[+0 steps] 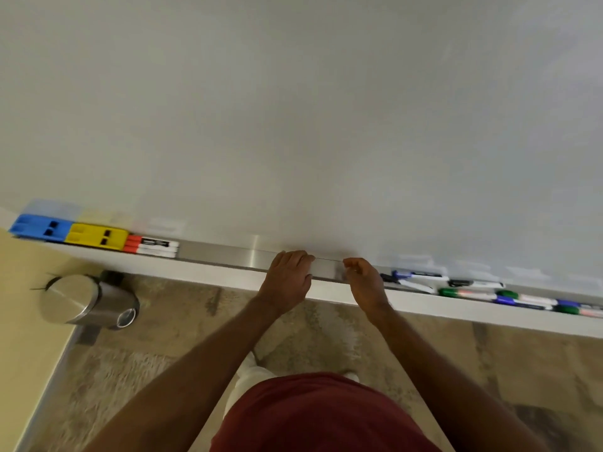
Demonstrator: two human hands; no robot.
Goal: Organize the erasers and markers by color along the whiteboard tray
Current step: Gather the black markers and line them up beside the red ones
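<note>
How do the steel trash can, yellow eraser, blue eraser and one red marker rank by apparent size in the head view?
1. Steel trash can, largest, though it stands on the floor at a different depth.
2. Yellow eraser and blue eraser: alike, not ranked.
3. Red marker, smallest.

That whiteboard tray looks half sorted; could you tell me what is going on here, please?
A person is sorting the whiteboard tray by color. At its left end sit a blue eraser, a yellow eraser and red markers, lined up. A mixed pile of blue, black and green markers still lies at the right. The left hand rests flat on the tray's edge; the right hand is loosely curled beside the pile, apparently holding nothing.
</note>
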